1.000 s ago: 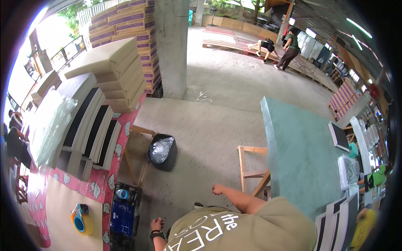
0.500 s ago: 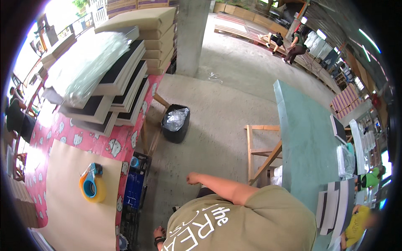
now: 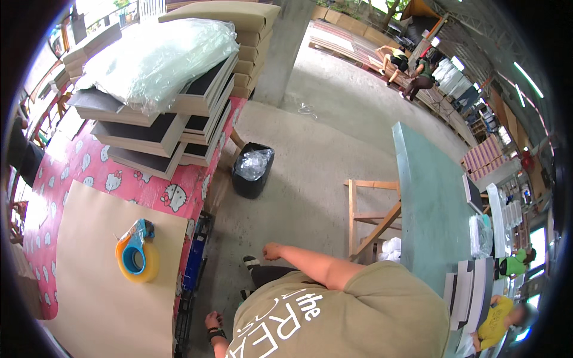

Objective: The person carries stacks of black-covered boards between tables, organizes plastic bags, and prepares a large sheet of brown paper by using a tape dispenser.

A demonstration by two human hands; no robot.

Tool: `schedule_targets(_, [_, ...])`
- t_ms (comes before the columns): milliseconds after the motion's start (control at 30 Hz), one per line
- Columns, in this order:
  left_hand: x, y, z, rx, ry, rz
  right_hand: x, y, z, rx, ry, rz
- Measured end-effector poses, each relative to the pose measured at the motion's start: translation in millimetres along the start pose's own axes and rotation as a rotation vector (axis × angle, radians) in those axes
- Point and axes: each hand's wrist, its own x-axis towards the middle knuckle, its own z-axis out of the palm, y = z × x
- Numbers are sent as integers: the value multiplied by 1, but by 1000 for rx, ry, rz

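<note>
The blue crate [image 3: 194,269] sits lower left of centre beside the table [image 3: 89,173], nearest the left hand [image 3: 212,321], whose fingers I cannot make out, while the right hand [image 3: 272,251] curls shut on nothing, so a slow, steady reach down seems wise.

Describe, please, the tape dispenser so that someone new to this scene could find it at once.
Start at the table with the pink patterned cloth on the left. A large sheet of brown paper lies on its near end, and the tape dispenser rests near that sheet's right edge. It is the only small thing there: a yellowish tape roll in a blue and orange holder.
</note>
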Motion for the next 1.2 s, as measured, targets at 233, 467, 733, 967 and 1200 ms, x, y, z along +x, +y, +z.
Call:
schedule_targets(233, [3, 48, 30, 161, -11, 109, 64, 12, -44, -156, -6, -5])
schedule_targets(467, [9, 80, 50, 123, -6, 112, 95, -35, -85, -201, -17, -123])
schedule_targets(733, [3, 93, 44, 89, 19, 94, 101, -5, -95, -129, 58, -151])
schedule_targets(967, [-9, 84, 25, 4, 51, 37, 94, 20, -90, -77, 14, 27])
schedule_targets(1200, [-65, 10, -58, -284, 209, -48, 90, -41, -78, -299, -206, -171])
